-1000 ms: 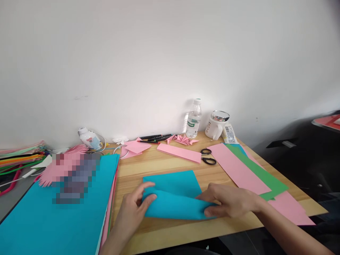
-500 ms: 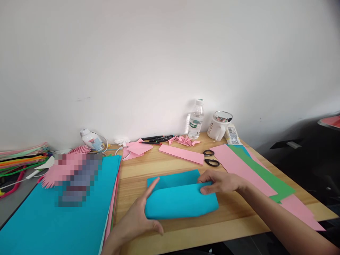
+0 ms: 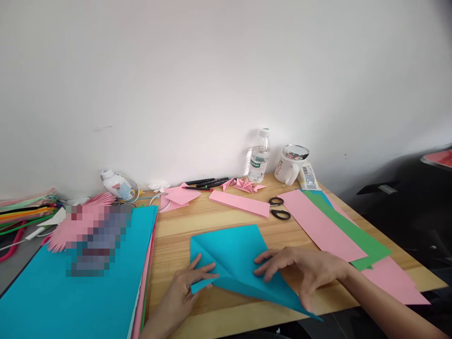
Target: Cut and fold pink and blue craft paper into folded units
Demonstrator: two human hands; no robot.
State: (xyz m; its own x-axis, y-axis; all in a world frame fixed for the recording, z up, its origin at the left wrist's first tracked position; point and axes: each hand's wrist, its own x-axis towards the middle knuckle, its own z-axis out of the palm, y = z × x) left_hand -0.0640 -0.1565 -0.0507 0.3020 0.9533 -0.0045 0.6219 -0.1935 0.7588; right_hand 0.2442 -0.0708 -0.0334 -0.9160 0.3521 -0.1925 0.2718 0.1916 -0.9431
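A blue sheet of paper (image 3: 233,249) lies creased at the front of the wooden table, its near edge lifted toward me and its right corner pointing past the table edge. At the left corner, my left hand (image 3: 181,287) grips the paper, fingers on top and a narrow flap poking out between them; the thumb is hidden. Over the right half is my right hand (image 3: 307,268), its fingers apart and fingertips touching the sheet, with the thumb near the lower right edge.
Left of the sheet is a stack of coloured paper (image 3: 134,263). Black-handled scissors (image 3: 280,214) lie beside a folded pink strip (image 3: 240,203). A water bottle (image 3: 259,162) and white mug (image 3: 290,167) stand by the wall. Pink and green strips (image 3: 349,230) lie right.
The blue paper was folded over toward me and has now opened out flatter, its near edge dropping. My right hand has moved down and loosened its pinch; my left fingers have come onto the paper.
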